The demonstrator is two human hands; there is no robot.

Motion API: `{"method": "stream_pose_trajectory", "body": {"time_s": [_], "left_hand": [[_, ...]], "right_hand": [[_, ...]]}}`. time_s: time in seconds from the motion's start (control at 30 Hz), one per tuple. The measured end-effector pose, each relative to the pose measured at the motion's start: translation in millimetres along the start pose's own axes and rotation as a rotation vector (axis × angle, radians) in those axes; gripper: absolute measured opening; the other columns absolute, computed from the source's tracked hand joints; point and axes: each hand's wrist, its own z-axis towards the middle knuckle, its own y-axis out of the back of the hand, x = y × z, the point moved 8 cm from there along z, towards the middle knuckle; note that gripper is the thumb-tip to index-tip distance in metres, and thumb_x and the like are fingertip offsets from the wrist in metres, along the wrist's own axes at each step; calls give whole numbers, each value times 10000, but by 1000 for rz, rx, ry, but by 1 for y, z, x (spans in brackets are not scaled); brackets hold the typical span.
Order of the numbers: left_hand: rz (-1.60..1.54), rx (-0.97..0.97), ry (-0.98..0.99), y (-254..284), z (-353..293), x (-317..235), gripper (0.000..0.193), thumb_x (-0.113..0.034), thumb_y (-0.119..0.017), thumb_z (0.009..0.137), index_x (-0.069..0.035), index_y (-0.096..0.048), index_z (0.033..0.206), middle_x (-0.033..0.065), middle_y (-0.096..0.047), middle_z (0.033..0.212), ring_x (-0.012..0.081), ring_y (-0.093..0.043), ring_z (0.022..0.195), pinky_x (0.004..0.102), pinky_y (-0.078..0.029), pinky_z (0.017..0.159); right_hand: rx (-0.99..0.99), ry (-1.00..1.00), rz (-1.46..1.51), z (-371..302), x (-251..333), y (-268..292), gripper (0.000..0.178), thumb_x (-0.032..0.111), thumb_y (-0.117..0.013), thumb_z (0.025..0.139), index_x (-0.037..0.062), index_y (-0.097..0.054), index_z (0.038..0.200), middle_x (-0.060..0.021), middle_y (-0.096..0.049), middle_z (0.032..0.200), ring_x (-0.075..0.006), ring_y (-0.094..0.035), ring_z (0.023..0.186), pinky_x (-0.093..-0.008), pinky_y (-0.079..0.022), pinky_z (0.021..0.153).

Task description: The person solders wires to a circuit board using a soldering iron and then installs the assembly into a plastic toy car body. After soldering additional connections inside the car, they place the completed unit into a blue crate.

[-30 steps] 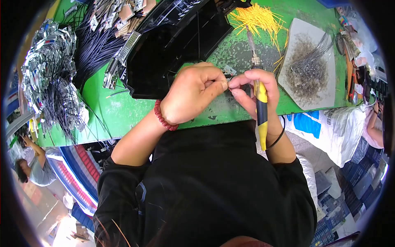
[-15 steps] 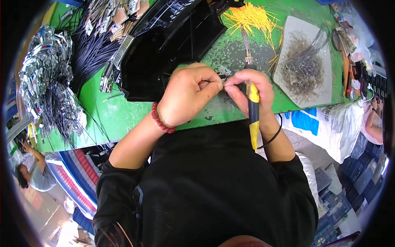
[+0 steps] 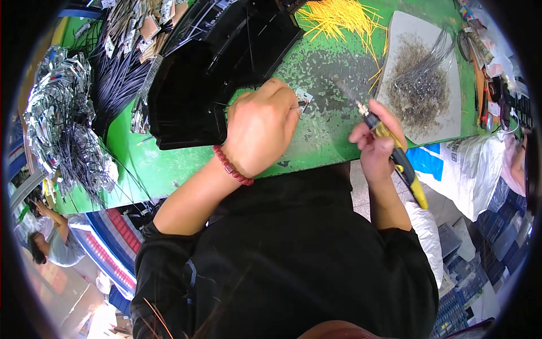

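My left hand, a red bead bracelet at its wrist, is closed low over the green table, knuckles up. Its fingertips meet the edge of a small pale circuit board with thin dark wire ends; what they pinch is hidden. A yellow and black soldering iron is gripped by my right hand, to the right and apart from the board. The iron slants, its blurred metal tip pointing up and left over the table. Close beside my left hand lies a large glossy black plastic housing.
Yellow thin tubes or wires lie in a heap at the back. A whitish board at right bears grey-brown debris and fine wires. Bundled dark cables and silvery parts with black wires fill the left side. Another person is at far left.
My right hand has drawn away to the right from my left, and the soldering iron has tilted from near upright to a slant. My left hand has turned knuckles up.
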Motion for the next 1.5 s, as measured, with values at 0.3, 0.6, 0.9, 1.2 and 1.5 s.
{"method": "stream_pose_trajectory", "body": {"time_s": [0.3, 0.6, 0.9, 1.2, 1.5], "left_hand": [[103, 6, -11, -2, 3, -5, 71, -44, -667, 734, -54, -596, 732, 69, -616, 811, 284, -616, 669, 355, -493, 579], [124, 3, -20, -2, 3, -4, 67, -48, -670, 722, -63, -605, 714, 55, -621, 808, 269, -619, 658, 347, -496, 572], [109, -20, -60, -3, 2, -5, 115, -50, -641, 737, -43, -551, 666, 79, -580, 773, 280, -610, 644, 381, -476, 579], [109, -21, -62, -4, 2, -3, 118, -53, -642, 738, -42, -552, 664, 80, -580, 773, 278, -612, 646, 378, -475, 579], [122, -2, -41, -3, 3, -3, 66, -43, -670, 717, -64, -610, 700, 43, -623, 807, 261, -614, 636, 338, -488, 552]], "right_hand": [[-72, 74, 46, -10, -6, 7, 306, 249, -656, 835, -19, -536, 921, -63, -546, 757, -94, -488, 608, -220, -385, 550], [5, 119, 17, -7, -5, 2, 234, 168, -672, 795, 19, -518, 889, -29, -517, 730, -80, -431, 627, -231, -341, 564], [51, 128, 4, -5, -1, -5, 193, 77, -668, 757, 20, -539, 887, -28, -548, 739, -63, -434, 593, -217, -342, 530], [96, 82, -67, -3, -1, -10, 184, 85, -663, 785, 15, -533, 894, -40, -536, 762, -82, -449, 646, -226, -356, 583], [-17, 211, 107, -11, -3, 6, 233, 151, -698, 802, 22, -531, 899, -77, -552, 785, -104, -463, 653, -242, -353, 568]]}}
